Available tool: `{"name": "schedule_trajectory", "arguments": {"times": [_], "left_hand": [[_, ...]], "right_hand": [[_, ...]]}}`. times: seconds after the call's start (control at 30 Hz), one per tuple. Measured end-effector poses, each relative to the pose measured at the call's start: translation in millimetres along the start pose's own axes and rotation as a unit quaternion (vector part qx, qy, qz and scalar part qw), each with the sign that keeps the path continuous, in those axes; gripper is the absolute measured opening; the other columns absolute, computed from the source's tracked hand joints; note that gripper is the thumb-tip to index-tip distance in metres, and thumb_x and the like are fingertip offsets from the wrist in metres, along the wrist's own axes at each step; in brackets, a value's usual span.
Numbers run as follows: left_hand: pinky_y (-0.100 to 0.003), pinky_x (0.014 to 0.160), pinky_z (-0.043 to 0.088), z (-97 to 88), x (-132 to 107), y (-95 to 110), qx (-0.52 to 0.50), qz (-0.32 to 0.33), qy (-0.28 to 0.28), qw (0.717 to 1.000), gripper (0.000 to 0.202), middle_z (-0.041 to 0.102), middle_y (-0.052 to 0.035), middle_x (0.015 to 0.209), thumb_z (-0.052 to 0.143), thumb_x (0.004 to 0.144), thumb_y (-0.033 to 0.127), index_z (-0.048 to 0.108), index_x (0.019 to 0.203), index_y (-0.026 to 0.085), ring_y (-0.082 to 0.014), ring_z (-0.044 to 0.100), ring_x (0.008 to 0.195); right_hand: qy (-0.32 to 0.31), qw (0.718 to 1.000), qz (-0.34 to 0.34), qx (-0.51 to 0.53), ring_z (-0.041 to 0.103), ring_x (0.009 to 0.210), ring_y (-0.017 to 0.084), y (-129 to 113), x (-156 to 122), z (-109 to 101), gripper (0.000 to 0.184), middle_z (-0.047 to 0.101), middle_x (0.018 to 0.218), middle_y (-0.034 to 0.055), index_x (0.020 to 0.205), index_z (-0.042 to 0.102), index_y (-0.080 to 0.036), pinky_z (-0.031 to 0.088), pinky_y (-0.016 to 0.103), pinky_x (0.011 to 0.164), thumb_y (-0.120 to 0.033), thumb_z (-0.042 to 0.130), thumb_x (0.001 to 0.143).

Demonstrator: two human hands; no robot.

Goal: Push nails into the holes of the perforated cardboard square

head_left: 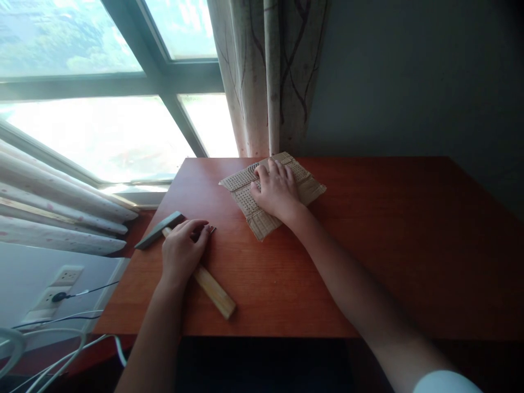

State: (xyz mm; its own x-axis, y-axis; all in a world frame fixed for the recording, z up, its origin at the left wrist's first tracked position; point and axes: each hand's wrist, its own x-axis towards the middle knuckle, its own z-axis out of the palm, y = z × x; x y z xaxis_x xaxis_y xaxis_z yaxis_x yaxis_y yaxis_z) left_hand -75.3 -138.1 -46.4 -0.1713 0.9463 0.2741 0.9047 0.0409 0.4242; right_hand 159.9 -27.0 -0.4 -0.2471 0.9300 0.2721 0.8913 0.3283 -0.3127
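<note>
A hammer with a dark metal head [159,230] and a pale wooden handle [215,292] lies on the reddish wooden table [388,245]. My left hand [182,251] rests over the handle just behind the head, fingers curled and pinched on a small metal piece [211,230] at the fingertips. My right hand [277,191] lies flat, fingers stretched out, on a piece of cardboard [249,199] full of small holes at the table's far edge.
A patterned curtain [270,71] hangs behind the cardboard, beside a large bright window [102,109]. To the left below the table are a wall socket [61,281] with a plug and several white cables [61,355]. A grey wall stands behind.
</note>
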Motion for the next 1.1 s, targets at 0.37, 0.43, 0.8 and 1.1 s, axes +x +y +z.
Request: {"name": "schedule_trajectory", "arguments": {"times": [0.37,0.43,0.8,1.1], "left_hand": [[-0.031,0.074,0.053,-4.1,3,3,-0.057,0.025,0.031,0.998,0.025,0.075,-0.0038,0.094,0.06,0.09,0.043,0.071,0.098,0.022,-0.0199,0.071,0.078],[-0.033,0.08,0.054,-7.0,10,10,-0.072,0.041,0.044,0.996,0.024,0.075,-0.0041,0.094,0.061,0.09,0.042,0.072,0.1,0.022,-0.0208,0.07,0.083],[-0.028,0.074,0.057,-7.1,83,98,-0.196,0.154,0.057,0.967,0.022,0.074,-0.0052,0.098,0.063,0.086,0.029,0.072,0.104,0.02,-0.0159,0.068,0.079],[-0.035,0.071,0.048,29.7,119,117,-0.048,0.089,0.056,0.993,0.009,0.072,-0.0065,0.091,0.065,0.081,0.026,0.072,0.086,0.023,-0.0234,0.066,0.078]], "right_hand": [[-0.002,1.0,0.004,-0.008,0.036,0.146,0.034,-2,0,-1,0.039,0.043,0.155,0.0215,0.128,0.057,-0.016,0.024,0.052,0.118,-0.038,0.048,0.097],[-0.002,1.0,0.004,-0.009,0.036,0.146,0.034,-2,0,-1,0.04,0.043,0.156,0.0214,0.128,0.057,-0.016,0.024,0.051,0.118,-0.039,0.047,0.097],[0.008,1.0,0.003,-0.004,0.037,0.145,0.033,-2,0,0,0.039,0.045,0.154,0.0211,0.127,0.058,-0.017,0.025,0.051,0.118,-0.039,0.048,0.096],[0.01,1.0,0.005,-0.015,0.037,0.145,0.033,-4,0,2,0.039,0.043,0.156,0.0217,0.126,0.058,-0.017,0.023,0.053,0.118,-0.04,0.042,0.1]]}}
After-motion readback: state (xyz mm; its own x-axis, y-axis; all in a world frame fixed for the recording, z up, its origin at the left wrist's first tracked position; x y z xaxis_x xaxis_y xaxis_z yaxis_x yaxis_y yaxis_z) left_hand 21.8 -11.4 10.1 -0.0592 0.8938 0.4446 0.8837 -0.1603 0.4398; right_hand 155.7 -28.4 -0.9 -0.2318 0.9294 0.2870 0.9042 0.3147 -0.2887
